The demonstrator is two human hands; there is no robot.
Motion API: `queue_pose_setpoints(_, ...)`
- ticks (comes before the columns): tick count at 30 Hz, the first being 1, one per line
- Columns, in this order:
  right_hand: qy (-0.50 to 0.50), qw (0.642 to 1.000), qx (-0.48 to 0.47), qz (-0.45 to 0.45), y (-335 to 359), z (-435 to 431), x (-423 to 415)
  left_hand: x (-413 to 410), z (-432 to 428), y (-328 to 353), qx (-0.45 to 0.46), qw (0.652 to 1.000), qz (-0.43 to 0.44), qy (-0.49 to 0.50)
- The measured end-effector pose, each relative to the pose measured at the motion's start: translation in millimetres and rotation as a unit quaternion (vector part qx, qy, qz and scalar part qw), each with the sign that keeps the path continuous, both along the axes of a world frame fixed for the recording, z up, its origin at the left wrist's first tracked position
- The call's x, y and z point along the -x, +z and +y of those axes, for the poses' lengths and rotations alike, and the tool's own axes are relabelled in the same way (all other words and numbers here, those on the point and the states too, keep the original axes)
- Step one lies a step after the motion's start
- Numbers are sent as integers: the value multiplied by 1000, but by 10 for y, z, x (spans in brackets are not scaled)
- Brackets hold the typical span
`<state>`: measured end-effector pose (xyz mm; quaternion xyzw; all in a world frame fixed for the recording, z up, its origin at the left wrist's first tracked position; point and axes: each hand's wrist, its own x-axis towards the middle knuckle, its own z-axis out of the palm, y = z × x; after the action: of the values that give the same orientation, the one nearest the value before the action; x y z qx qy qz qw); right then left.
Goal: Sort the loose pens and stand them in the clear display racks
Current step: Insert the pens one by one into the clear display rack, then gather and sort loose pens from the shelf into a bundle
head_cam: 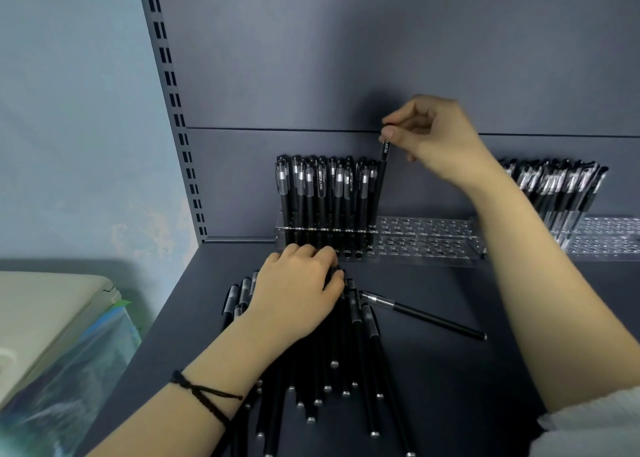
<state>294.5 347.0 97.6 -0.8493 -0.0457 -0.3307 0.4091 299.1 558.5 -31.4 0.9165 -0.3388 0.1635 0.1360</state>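
A clear display rack (422,240) stands at the back of the dark shelf, with several black pens (322,189) upright in its left part. My right hand (433,137) pinches the top of one black pen (379,186), which stands at the right end of that row with its tip in the rack. A pile of loose black pens (346,352) lies on the shelf in front. My left hand (298,297) rests on the pile's far end, fingers curled around some of the pens. One single pen (426,316) lies apart to the right.
A second clear rack (606,238) at the right holds several black pens (561,186) leaning. The grey back panel (346,58) rises behind. A slotted upright (173,110) bounds the shelf at the left. Beyond the shelf's left edge sits a pale box (45,318).
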Motion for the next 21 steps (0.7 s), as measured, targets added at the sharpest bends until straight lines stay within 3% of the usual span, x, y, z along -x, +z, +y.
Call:
queue_pose_setpoints(6, 54, 998, 13, 41, 96, -102, 167, 1, -10, -9, -2, 1000, -3, 0)
queue_pose_setpoints(14, 16, 983, 89, 161, -100, -124, 22, -20, -6, -26, -7, 1000, -21, -4)
queue_pose_setpoints(21, -22, 989, 113, 92, -84, -109, 74, -48, 8, -2, 18, 998, -54, -35)
